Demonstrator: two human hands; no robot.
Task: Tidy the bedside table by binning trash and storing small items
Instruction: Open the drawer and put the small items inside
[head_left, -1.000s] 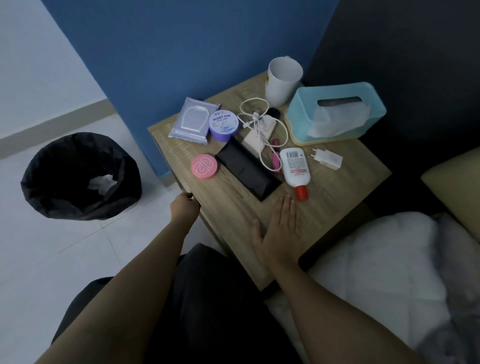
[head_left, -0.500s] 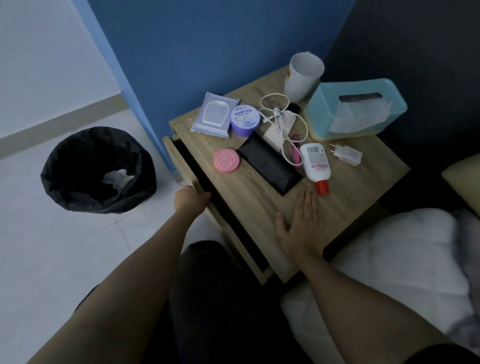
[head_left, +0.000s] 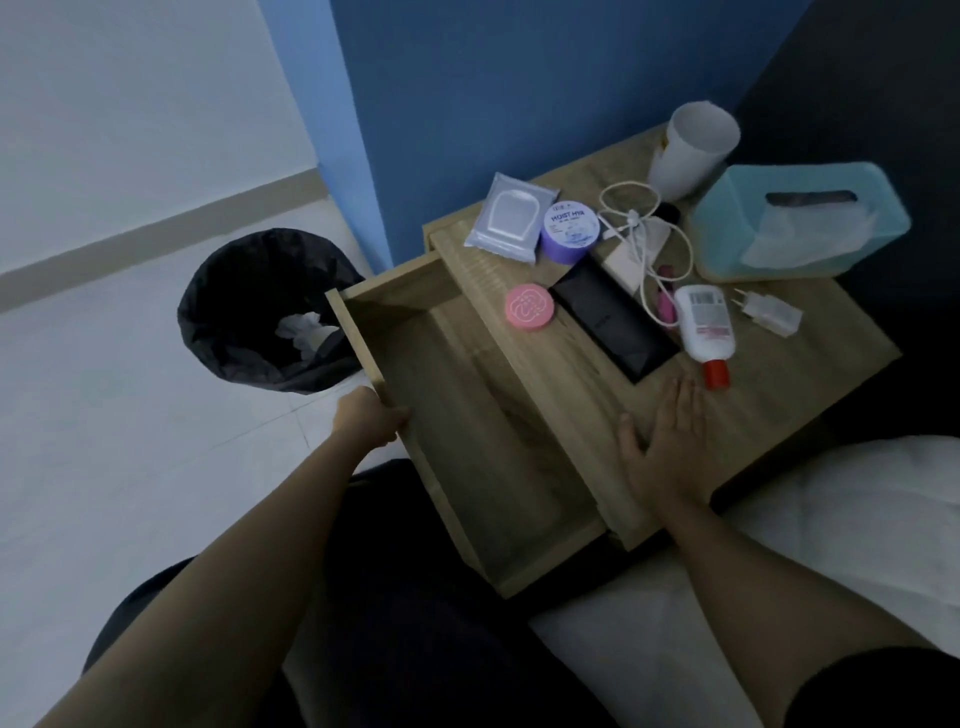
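Note:
My left hand (head_left: 370, 422) grips the front panel of the wooden drawer (head_left: 467, 415), which stands pulled far out and holds nothing I can see. My right hand (head_left: 667, 441) lies flat, fingers apart, on the bedside table (head_left: 810, 364) near its front edge. On the tabletop lie a wipes pack (head_left: 511, 218), a purple jar (head_left: 570, 232), a pink round tin (head_left: 532, 307), a black case (head_left: 613, 325), a white cable (head_left: 641, 228), a white bottle with a red cap (head_left: 705, 332) and a white charger plug (head_left: 769, 316).
A black-lined bin (head_left: 270, 312) with crumpled tissue inside stands on the floor left of the drawer. A white cup (head_left: 693, 148) and a teal tissue box (head_left: 800, 221) sit at the table's back. White bedding (head_left: 831, 525) lies to the right, a blue wall behind.
My left hand has pulled the drawer from barely open to far out toward me. My right hand has stayed flat on the tabletop. The view has shifted left.

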